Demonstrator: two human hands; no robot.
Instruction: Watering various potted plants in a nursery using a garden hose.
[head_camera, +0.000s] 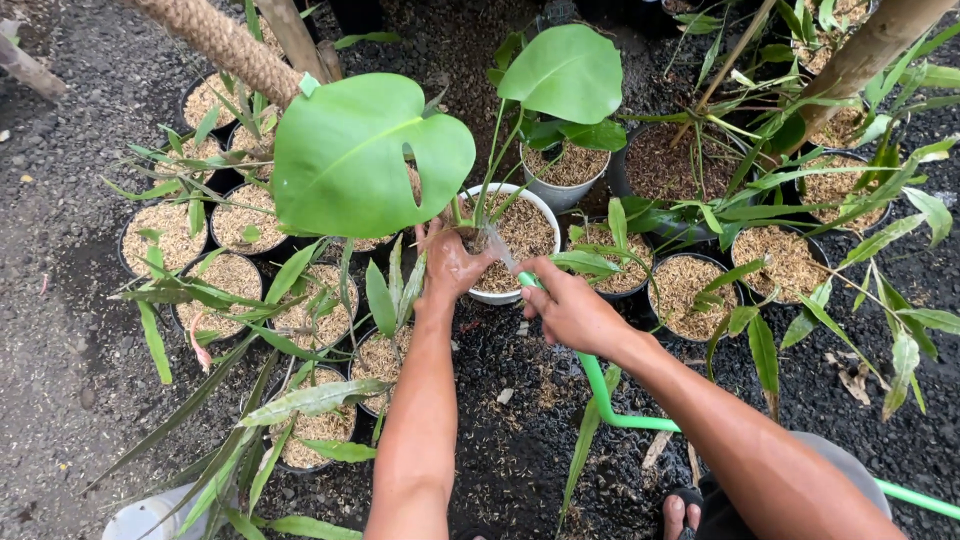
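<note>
My right hand (570, 305) grips the end of a green garden hose (610, 405) and water sprays from it into a white pot (545, 215) filled with brown husk. My left hand (450, 265) rests on the near rim of that pot, at the base of the plant's stems. The plant in the pot carries two big green leaves (365, 155) on long stalks, one split at its edge. The hose runs back under my right forearm toward the lower right.
Many black pots (690, 290) of husk with narrow-leaved seedlings stand all around on dark gravel. A grey pot (565, 185) sits behind the white one. A coir-wrapped pole (225, 45) and trunks rise at the back. A white container (150, 515) lies lower left; my sandalled foot (680, 510) is below.
</note>
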